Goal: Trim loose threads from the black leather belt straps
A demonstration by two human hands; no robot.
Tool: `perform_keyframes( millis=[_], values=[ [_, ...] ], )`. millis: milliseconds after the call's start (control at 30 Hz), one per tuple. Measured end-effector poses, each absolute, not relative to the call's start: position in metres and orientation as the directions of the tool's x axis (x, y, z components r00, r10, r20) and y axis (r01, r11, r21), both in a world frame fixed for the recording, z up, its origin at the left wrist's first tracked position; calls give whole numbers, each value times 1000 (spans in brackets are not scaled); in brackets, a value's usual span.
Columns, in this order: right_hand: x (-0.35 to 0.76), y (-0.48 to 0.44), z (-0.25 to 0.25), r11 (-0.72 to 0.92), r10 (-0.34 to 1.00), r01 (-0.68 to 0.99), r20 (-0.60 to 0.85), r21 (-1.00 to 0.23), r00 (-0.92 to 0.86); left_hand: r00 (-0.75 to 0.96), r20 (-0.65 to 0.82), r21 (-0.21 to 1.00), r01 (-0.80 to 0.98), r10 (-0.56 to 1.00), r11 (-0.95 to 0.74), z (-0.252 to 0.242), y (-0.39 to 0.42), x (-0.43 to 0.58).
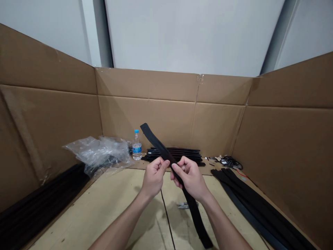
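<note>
A long, flat black strip (194, 208) with a small hole near its far end is held up in the middle of the head view. It runs slantwise from upper left to lower right. My left hand (155, 175) pinches its left edge near the middle, thumb on top. Just to the right, my right hand (191, 177) grips the same strip, with the thumb across its face and fingers behind. Below the strip, a pair of small thread snips (184, 205) lies on the table, partly covered by it. A thin dark cord (166, 215) hangs or lies below my hands; which, I cannot tell.
More black strips (249, 201) lie along the right side, and a dark stack (44, 201) along the left. At the back are clear plastic bags (104, 152), a water bottle (136, 147), piled black strips (179, 154) and tangled cables (230, 162). Cardboard walls (145, 111) surround the table (109, 205).
</note>
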State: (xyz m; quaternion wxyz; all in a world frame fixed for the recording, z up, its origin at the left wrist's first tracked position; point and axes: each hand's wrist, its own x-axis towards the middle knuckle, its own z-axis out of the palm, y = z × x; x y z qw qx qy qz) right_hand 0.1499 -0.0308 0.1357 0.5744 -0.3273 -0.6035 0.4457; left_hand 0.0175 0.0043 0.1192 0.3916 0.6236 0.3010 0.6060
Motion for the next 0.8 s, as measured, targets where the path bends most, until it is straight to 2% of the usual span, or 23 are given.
perform_keyframes(
  millis=[133, 300, 433, 600, 800],
  values=[
    [157, -25, 136, 410, 892, -123, 426, -904, -153, 60, 492, 868, -115, 868, -484, 121, 10, 13],
    [165, -19, 131, 402, 899, -78, 409, -912, -155, 180, 436, 897, -172, 882, -408, 123, 14, 10],
    [164, -21, 129, 353, 899, -49, 354, -934, -259, 248, 415, 905, -214, 876, -368, 127, 10, 11],
    [159, -26, 130, 293, 890, -100, 309, -951, -335, 296, 396, 907, -274, 869, -320, 127, 9, 9],
    [159, -28, 132, 318, 873, -182, 363, -930, -326, 244, 412, 881, -353, 878, -316, 120, 16, 7]
  ],
)
